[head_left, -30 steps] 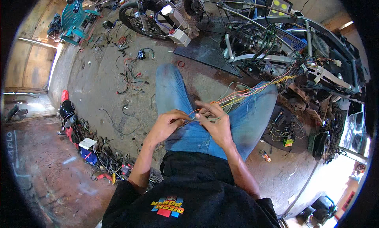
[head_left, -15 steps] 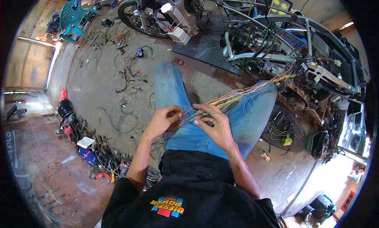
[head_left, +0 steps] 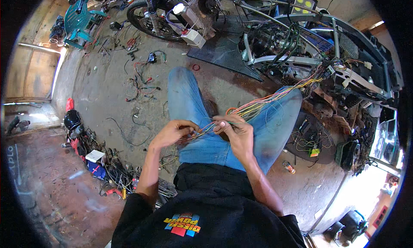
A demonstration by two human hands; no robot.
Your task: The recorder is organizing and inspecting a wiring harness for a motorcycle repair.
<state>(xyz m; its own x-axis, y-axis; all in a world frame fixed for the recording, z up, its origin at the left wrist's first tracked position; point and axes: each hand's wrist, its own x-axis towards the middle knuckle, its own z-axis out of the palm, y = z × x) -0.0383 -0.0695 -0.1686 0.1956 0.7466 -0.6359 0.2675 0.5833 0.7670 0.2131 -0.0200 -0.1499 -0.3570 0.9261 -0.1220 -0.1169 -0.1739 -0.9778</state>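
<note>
Several coloured wires (head_left: 271,96) lie in a long, loose bundle above the person's blue jeans (head_left: 275,132). Its long axis runs slantwise, from the hands at lower left across the right knee to the upper right, where the far end reaches the silver motorcycle frame (head_left: 279,59). The left hand (head_left: 172,134) curls its fingers round the near stretch, by the left thigh; the right hand (head_left: 237,134) pinches strands between thumb and fingertips, just beside it.
</note>
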